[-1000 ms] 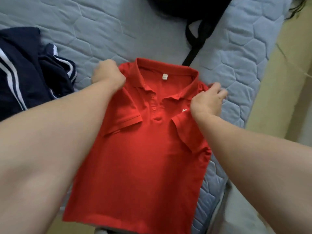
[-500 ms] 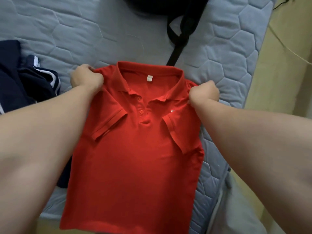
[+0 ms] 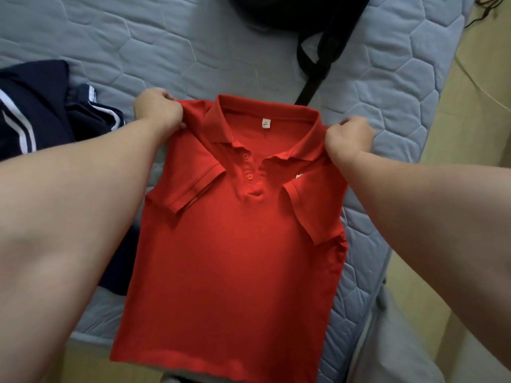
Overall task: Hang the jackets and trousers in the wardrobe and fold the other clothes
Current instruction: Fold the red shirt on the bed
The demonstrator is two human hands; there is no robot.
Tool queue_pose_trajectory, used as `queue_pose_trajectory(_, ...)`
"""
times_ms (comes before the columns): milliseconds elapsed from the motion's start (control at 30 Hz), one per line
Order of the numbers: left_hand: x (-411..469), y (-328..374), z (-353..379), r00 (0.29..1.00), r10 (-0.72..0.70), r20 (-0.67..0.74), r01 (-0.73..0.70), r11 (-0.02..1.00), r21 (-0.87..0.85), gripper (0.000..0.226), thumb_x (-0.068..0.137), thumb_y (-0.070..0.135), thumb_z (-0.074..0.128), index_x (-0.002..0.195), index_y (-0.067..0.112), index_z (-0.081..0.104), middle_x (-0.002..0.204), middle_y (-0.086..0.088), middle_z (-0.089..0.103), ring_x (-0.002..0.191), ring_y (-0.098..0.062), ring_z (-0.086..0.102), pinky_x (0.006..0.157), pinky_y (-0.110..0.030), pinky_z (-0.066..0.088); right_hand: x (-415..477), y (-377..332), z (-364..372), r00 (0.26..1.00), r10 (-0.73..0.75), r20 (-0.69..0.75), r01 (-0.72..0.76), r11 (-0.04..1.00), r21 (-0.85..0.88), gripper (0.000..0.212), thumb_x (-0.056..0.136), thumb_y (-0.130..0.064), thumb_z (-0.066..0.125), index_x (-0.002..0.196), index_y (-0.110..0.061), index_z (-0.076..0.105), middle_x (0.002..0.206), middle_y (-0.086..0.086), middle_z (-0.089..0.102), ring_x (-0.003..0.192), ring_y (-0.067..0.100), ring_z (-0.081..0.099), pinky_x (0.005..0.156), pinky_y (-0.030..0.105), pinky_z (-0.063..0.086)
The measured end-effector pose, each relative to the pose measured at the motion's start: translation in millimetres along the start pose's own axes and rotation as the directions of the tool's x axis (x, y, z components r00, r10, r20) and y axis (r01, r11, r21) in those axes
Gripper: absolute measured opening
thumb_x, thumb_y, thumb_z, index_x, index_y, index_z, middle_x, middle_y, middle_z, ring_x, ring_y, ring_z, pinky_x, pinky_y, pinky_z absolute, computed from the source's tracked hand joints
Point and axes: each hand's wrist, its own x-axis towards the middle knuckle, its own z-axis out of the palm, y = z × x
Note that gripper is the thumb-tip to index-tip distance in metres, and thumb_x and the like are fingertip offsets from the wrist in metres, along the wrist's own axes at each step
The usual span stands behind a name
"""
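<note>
Head view, reading from the left: a navy striped garment (image 3: pixel 33 114) lies bunched on the bed (image 3: pixel 138 37), just outside my left hand (image 3: pixel 157 110), whose fingers (image 3: pixel 165 94) are curled tight on one shoulder of the red polo shirt (image 3: pixel 235 258). The polo lies face up between my two hands, both sleeves folded in over the chest and the hem hanging past the mattress edge toward me. My right hand (image 3: pixel 349 140) pinches the other shoulder, its fingers (image 3: pixel 349 121) closed on the cloth beside the collar. Beyond the right fingers a black strap (image 3: pixel 315 78) trails close to the collar. I judge this to be the folding step. I would hold both pinches level and the cloth taut so the sleeves do not slip out. Then I would bring the shoulders to the hem in one even move, clear of the strap.
</note>
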Motion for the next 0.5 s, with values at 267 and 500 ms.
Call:
queue_pose_trajectory(267,-19.0,-12.8,-0.5,0.928,0.26,0.267,-0.355,0.833,0.424,0.055,0.074,0.004,0.068,0.127,0.006,0.052,0.125,-0.028,0.052,0.114,-0.045,0.056,0.099,-0.04,0.047,-16.0,25.0,-18.8,0.857,-0.34,0.387,0.514,0.614,-0.599,0.07,0.069,-0.028,0.061,0.136,-0.026,0.04,0.133,0.008,0.048,0.125,0.035,0.04,0.105,0.05,0.032)
queue_pose_trajectory(500,-33.0,-1.4,5.3,0.859,0.314,0.405,-0.512,0.519,0.684,0.052,0.071,0.014,0.082,0.117,0.007,0.061,0.116,-0.025,0.058,0.109,-0.047,0.062,0.089,-0.048,0.054,-14.4,19.7,-6.8,0.826,-0.347,0.443,0.563,0.487,-0.668,0.024,0.072,-0.026,0.066,0.086,-0.022,0.046,0.095,0.004,0.057,0.111,0.033,0.049,0.099,0.05,0.034)
